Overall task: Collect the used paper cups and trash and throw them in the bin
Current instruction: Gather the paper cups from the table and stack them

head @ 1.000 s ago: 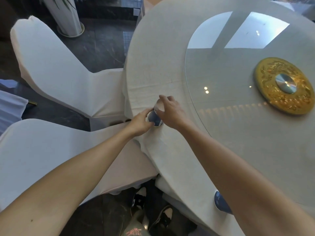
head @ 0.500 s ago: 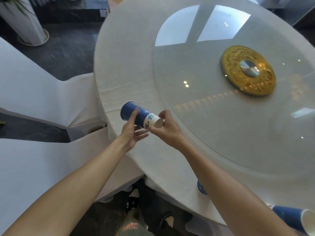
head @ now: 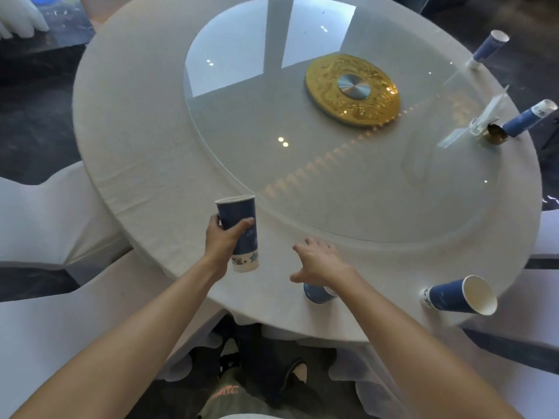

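My left hand [head: 222,240] grips a tall blue paper cup [head: 242,220], held upright above the near edge of the round white table [head: 130,122]. My right hand [head: 317,261] hovers open, fingers spread, just above a second blue cup [head: 316,293] that my wrist partly hides. A third blue cup [head: 459,294] lies on its side at the near right edge, mouth toward me. Two more blue cups [head: 527,117] [head: 488,46] stand at the far right edge, with a small gold object [head: 496,133] and clear wrapper trash [head: 481,119] beside the nearer one.
A glass turntable [head: 302,164] with a gold centre disc [head: 352,89] covers most of the table. White-covered chairs [head: 45,213] stand at the left and near left, another at the right [head: 547,234]. Dark floor surrounds the table. No bin is in view.
The cup both hands held is now in my left hand alone, turned upright. My right hand let go and moved right over another cup. The view swung right, showing more cups.
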Action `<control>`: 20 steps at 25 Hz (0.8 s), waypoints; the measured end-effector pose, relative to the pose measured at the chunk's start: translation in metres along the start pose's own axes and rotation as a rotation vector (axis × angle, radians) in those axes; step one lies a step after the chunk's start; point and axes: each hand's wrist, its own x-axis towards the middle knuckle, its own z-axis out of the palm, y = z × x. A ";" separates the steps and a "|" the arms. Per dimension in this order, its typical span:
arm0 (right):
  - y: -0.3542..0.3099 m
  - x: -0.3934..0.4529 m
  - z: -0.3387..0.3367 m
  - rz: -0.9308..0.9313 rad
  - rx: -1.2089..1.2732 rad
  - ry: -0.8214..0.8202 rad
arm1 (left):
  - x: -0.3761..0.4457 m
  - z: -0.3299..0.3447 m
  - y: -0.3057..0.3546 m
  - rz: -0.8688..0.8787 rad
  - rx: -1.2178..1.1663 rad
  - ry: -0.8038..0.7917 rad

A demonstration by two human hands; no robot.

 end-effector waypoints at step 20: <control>0.123 -0.117 0.134 0.380 0.640 0.092 | -0.062 0.129 -0.046 -0.055 0.196 -0.367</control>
